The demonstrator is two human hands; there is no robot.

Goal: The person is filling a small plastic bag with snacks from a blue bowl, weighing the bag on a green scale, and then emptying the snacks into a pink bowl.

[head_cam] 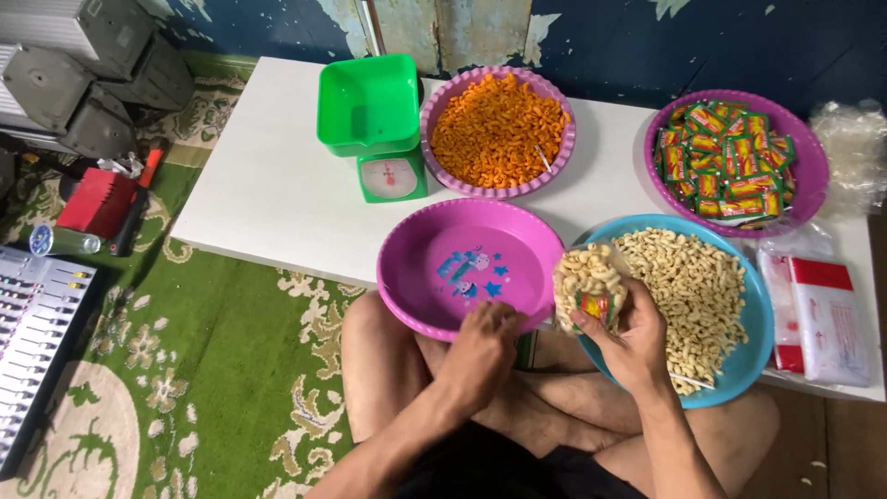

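My right hand (631, 340) holds a clear plastic bag (589, 286) filled with pale puffed snacks and a small colourful sachet, lifted just over the left rim of the blue tray (756, 323) of the same pale snacks. My left hand (480, 346) rests on the near rim of an empty pink tray (434, 296) with a cartoon print, fingers curled down; whether it holds anything is hidden. I sit cross-legged at the low white table (268, 185).
A green kitchen scale (374, 120) stands at the back, beside a pink tray of orange snacks (496, 129). A purple tray of sachets (730, 157) sits back right. Packs of plastic bags (822, 319) lie at the right. Green carpet and boxes lie left.
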